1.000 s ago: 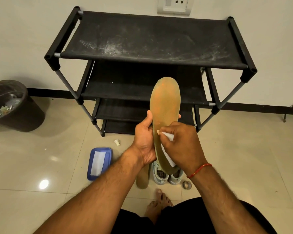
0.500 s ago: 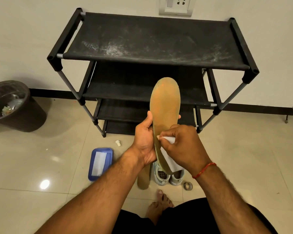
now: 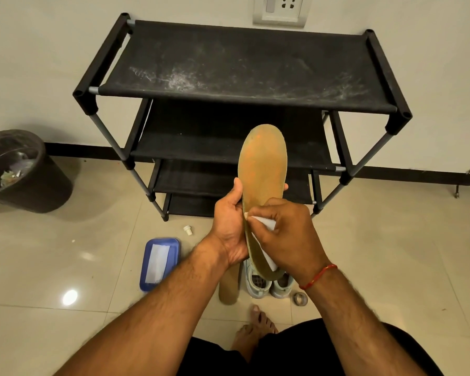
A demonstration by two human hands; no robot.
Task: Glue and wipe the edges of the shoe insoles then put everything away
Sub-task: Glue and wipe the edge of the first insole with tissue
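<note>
Below the fingers (image 3: 263,210), on floor: 2nd insole (image 3: 228,290) flat, pair of shoes (image 3: 269,283) just right of it, tape roll (image 3: 300,299) further right. We can't tell if 2nd insole is treated.

Our left hand (image 3: 229,229) grips held insole (image 3: 262,169) at mid-length, toe end up. Our right hand (image 3: 285,234) pinches a white item (image 3: 263,222) (glue tube or wipe, unclear) w/ its tip on the insole's left edge, beside left palm.

We judge: edge work on this insole in progress, approx. mid-task.

Left of fingers: white cap (image 3: 187,229), blue tray (image 3: 162,240) w/ white sheet. Beyond fingers: shoe rack (image 3: 242,66). Putting-away not yet begun.
</note>
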